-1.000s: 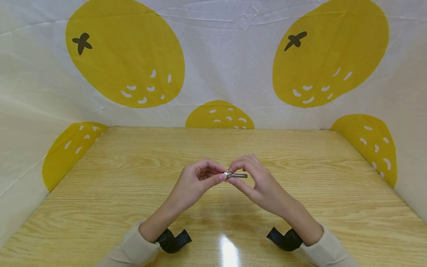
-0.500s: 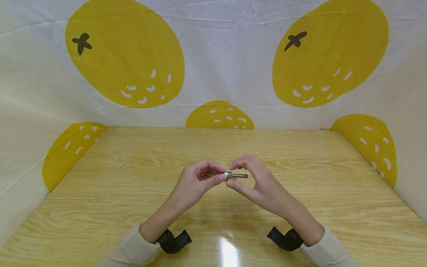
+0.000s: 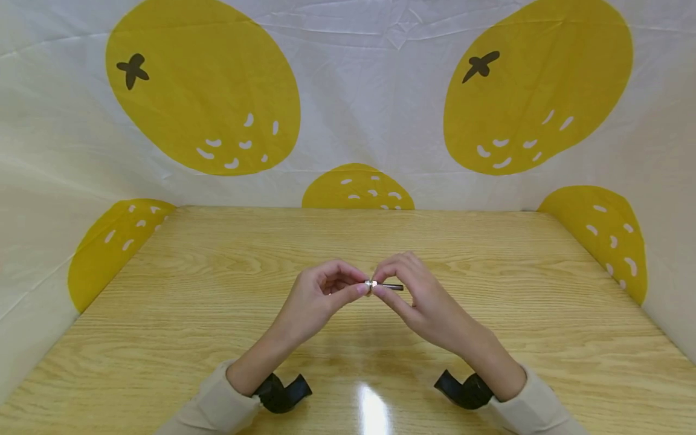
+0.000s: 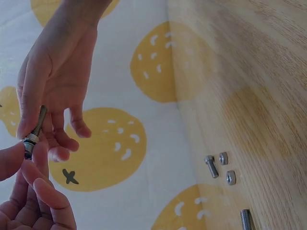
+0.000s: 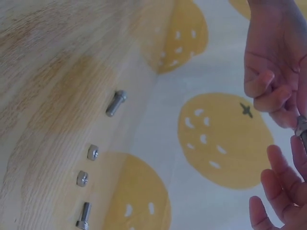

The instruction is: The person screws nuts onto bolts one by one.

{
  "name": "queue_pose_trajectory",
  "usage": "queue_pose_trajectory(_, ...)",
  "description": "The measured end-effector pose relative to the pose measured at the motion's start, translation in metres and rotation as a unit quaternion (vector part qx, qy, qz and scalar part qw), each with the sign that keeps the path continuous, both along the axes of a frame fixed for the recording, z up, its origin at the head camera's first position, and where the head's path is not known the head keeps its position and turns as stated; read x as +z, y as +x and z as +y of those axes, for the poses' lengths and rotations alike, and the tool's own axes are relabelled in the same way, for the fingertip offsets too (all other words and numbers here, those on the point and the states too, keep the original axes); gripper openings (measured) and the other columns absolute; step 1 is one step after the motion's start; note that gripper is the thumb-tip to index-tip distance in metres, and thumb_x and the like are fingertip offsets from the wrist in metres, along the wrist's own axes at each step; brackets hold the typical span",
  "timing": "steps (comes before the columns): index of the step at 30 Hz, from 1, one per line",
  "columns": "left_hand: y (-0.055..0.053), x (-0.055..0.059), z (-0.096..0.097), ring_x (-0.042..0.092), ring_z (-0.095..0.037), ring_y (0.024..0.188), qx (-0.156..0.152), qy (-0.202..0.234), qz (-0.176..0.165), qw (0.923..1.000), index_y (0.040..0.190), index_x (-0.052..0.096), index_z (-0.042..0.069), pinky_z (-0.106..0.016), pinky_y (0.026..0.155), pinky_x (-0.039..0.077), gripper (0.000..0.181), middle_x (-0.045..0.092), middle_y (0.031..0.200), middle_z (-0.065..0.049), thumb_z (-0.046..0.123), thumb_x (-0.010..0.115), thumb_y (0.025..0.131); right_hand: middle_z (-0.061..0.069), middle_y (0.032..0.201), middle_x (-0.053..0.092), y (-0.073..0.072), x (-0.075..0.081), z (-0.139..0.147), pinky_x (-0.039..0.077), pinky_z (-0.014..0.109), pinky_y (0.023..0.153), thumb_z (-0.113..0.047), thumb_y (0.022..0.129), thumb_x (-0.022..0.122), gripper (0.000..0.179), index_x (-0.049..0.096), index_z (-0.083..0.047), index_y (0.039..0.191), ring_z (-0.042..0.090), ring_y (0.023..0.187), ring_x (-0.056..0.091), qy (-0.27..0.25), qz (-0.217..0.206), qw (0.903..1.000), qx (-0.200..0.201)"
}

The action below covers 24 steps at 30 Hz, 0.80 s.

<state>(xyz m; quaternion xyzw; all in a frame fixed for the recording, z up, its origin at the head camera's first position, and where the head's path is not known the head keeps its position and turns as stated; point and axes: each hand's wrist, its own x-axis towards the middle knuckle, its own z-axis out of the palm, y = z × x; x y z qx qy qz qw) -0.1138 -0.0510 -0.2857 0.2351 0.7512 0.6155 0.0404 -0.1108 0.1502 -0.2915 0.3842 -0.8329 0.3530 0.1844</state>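
Both hands meet over the middle of the table. A metal bolt (image 3: 393,287) lies level between them, its threaded shaft pointing right. My left hand (image 3: 318,299) pinches its head end between thumb and forefinger. Around the nut (image 4: 32,137) near the bolt's head, the thumb and forefinger of my right hand (image 3: 426,299) close in a pinch, leaving the shaft's free end sticking out past them. Fingertips cover part of the head and nut. In the right wrist view only a bit of the bolt (image 5: 301,125) shows at the edge.
Loose on the wooden table (image 3: 217,241) are a bolt (image 4: 211,166), two nuts (image 4: 231,178) and another bolt (image 5: 116,103), visible in the wrist views. White cloth (image 3: 370,90) with yellow fruit prints walls the back and sides. Each wrist wears a black camera mount.
Half a second ago the right thumb and forefinger were spread apart from the nut; now they pinch it again, as they did a second ago. The left hand has stayed put.
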Motion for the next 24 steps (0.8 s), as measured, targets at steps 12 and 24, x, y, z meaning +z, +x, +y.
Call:
queue_pose_trajectory(12, -0.0007, -0.0012, 0.0, 0.061, -0.015, 0.073, 0.011, -0.012, 0.006, 0.9998, 0.098, 0.066, 0.007, -0.024, 0.062, 0.048, 0.017, 0.067, 0.091, -0.007, 0.019, 0.067, 0.087, -0.005, 0.108, 0.057, 0.001, 0.0019, -0.0007, 0.043, 0.034, 0.088, -0.017, 0.088, 0.065, 0.016, 0.057, -0.015, 0.102, 0.012, 0.106, 0.047, -0.003, -0.017, 0.9993, -0.032)
queue_pose_trajectory(24, -0.0008, -0.0004, -0.0004, 0.062, -0.017, 0.076, 0.006, 0.0, -0.004, 1.0, 0.099, 0.066, 0.006, -0.024, 0.065, 0.05, 0.018, 0.067, 0.093, -0.009, 0.019, 0.066, 0.087, -0.003, 0.106, 0.058, -0.0001, 0.0007, -0.003, 0.043, 0.03, 0.086, -0.006, 0.085, 0.066, 0.022, 0.058, -0.013, 0.104, 0.014, 0.102, 0.048, -0.012, 0.052, 0.9986, 0.001)
